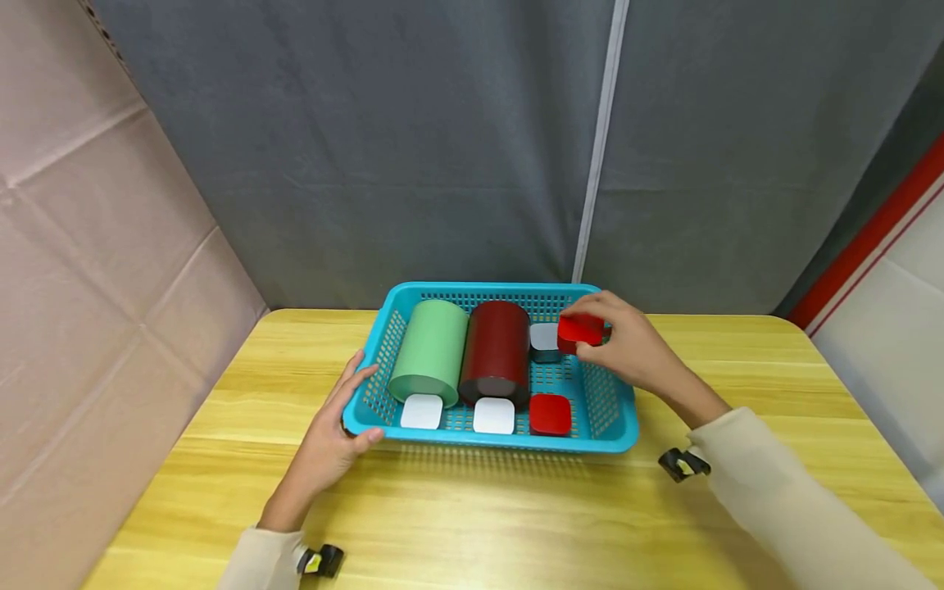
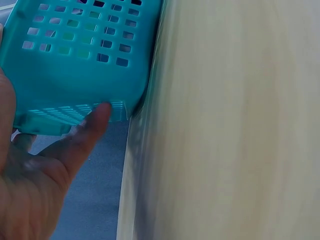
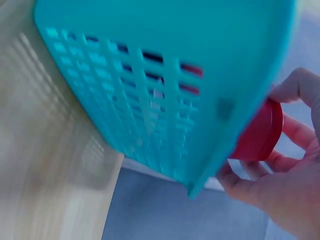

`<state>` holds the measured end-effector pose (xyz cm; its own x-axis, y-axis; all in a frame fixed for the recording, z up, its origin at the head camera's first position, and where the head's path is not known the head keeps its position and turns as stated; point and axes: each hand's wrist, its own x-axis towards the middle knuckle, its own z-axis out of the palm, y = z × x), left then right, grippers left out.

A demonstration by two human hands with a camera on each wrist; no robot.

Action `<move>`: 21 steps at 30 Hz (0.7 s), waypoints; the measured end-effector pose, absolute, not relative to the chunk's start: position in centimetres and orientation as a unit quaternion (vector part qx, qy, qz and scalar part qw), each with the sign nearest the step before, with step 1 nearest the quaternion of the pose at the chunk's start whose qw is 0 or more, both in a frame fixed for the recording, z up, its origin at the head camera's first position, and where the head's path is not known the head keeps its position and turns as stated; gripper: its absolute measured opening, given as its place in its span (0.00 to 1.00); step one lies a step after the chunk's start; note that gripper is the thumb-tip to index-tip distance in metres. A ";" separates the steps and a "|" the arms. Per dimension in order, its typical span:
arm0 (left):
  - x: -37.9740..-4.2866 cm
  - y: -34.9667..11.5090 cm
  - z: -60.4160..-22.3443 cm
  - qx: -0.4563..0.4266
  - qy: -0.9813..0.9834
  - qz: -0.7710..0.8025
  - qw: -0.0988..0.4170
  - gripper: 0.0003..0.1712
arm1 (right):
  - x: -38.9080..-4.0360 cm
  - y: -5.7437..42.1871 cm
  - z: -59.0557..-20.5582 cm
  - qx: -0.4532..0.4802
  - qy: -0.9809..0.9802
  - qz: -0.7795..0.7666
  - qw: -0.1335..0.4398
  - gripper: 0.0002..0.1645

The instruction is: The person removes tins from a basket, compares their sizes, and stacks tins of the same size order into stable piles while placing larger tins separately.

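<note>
A light-blue plastic basket [image 1: 509, 441] with perforated walls sits on the table. My left hand [image 1: 332, 430] holds its front left corner, thumb at the front rim and fingers along the left side. My right hand [image 1: 623, 340] pinches a small red rounded-square box [image 1: 578, 329] over the basket's right end; that red box [image 3: 260, 131] shows just beyond the rim in the right wrist view. Left of it lies a white-topped dark box [image 1: 544, 338]. A green cylinder [image 1: 431, 344] and a dark red cylinder [image 1: 496, 348] lie side by side in the basket.
Along the basket's front inside are two white-topped boxes, one left [image 1: 422, 412] and one middle [image 1: 493, 415], plus a red-topped box [image 1: 550, 414]. The wooden table [image 1: 487, 516] reaches back to a grey curtain [image 1: 413, 164]. Pale panels stand at both sides.
</note>
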<state>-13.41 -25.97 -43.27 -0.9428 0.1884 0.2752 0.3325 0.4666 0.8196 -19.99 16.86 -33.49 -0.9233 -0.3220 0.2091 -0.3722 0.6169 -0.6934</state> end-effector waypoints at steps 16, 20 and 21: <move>-13.4 -26.0 -43.3 -0.148 -0.851 -0.500 0.067 0.50 | -22.0 23.5 -32.9 0.180 -0.905 0.384 0.037 0.26; -13.5 -26.0 -43.3 -0.149 -0.849 -0.502 0.066 0.50 | -22.4 25.0 -33.5 0.169 -0.907 0.383 0.032 0.27; -13.5 -26.0 -43.4 -0.150 -0.848 -0.504 0.067 0.50 | -22.6 25.4 -33.7 0.165 -0.907 0.385 0.030 0.27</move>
